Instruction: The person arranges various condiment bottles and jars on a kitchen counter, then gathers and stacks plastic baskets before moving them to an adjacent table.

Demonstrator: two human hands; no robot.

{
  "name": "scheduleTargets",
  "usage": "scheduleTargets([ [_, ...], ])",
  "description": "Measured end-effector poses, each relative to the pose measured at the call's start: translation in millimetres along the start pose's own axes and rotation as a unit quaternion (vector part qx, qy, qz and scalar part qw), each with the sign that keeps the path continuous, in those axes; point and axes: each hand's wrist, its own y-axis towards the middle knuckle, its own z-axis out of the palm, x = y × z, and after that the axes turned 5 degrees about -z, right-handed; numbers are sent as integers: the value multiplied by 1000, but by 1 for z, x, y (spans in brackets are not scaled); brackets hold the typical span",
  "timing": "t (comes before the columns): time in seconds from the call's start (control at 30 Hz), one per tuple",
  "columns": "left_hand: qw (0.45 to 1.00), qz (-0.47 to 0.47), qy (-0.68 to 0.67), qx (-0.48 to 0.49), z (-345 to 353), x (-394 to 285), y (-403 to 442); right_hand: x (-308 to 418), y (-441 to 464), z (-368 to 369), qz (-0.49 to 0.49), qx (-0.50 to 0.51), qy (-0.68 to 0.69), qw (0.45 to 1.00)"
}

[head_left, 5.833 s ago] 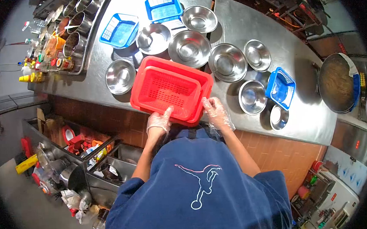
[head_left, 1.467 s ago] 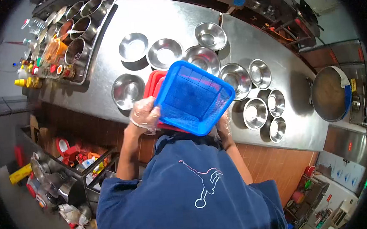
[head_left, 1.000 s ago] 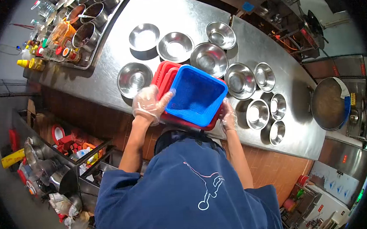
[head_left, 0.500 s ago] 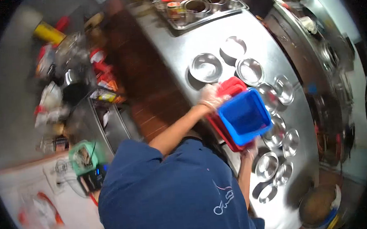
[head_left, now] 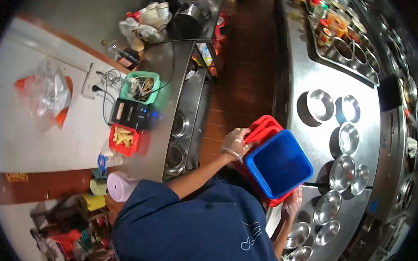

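Note:
In front of my chest I carry a stack of square plastic containers, a blue container [head_left: 280,167] on top and red containers [head_left: 265,127] nested under it. The blue one has nothing inside that I can see. My left hand [head_left: 237,142], in a clear plastic glove, grips the stack's far left side by the red rims. My right hand [head_left: 293,201], also gloved, holds the near right corner, its fingers partly hidden beneath. To the right, steel bowls [head_left: 342,172] stand spread along the metal counter [head_left: 310,138].
A tray [head_left: 353,69] with steel pots and jars sits at the counter's far end. Across the brown tiled floor [head_left: 230,91] is a side table [head_left: 163,128] with a green basket [head_left: 153,99], a black device [head_left: 130,113] and a red basket [head_left: 123,140] of yellowish pieces.
My view has turned to the left, so more of the side table shows and the bowls sit further right. Both hands still hold the stack, now over the aisle beside the counter.

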Motion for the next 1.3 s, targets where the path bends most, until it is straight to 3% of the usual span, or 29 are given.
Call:
scheduleTargets([
  [0.1, 996, -70, -1, -52, -31, 34, -15, -9, 30, 21, 62, 100, -9, 993],
  [0.23, 983, -92, -44, -152, -61, 74, -27, -11, 58, 72, 108, 215, -70, 968],
  [0.4, 968, -176, -102, -149, -120, 77, -10, -14, 84, 151, 114, 328, -27, 937],
  [0.5, 964, -193, -73, -169, -151, 86, 11, -10, 100, 210, 124, 335, -113, 927],
  [0.63, 946, -186, -174, -201, -168, 133, 50, -26, 122, 278, 110, 328, -101, 933],
  [0.67, 961, -154, -122, -196, -163, 171, 62, -30, 130, 290, 113, 318, -144, 930],
  [0.77, 965, -129, -80, -214, -194, 186, 100, -41, 148, 333, 100, 332, -131, 929],
  [0.8, 938, -146, -212, -234, -194, 199, 113, -45, 155, 346, 113, 333, -154, 923],
  [0.83, 939, -134, -216, -233, -201, 206, 128, -48, 162, 360, 102, 331, -151, 926],
  [0.9, 953, -118, -186, -209, -235, 207, 154, -53, 166, 389, 94, 350, -117, 925],
  [0.93, 961, -124, -108, -223, -223, 244, 165, -56, 170, 402, 96, 339, -132, 926],
  [0.97, 962, -112, -112, -224, -231, 253, 174, -58, 172, 417, 101, 328, -148, 928],
  [1.13, 919, -183, -278, -211, -290, 243, 216, -67, 194, 480, 128, 362, -136, 913],
  [1.2, 930, -182, -220, -232, -288, 283, 226, -80, 206, 504, 96, 359, -149, 916],
  [1.23, 938, -187, -158, -246, -288, 298, 235, -70, 205, 523, 138, 354, -173, 908],
  [1.3, 924, -222, -190, -246, -310, 289, 246, -84, 220, 544, 153, 365, -164, 904],
])
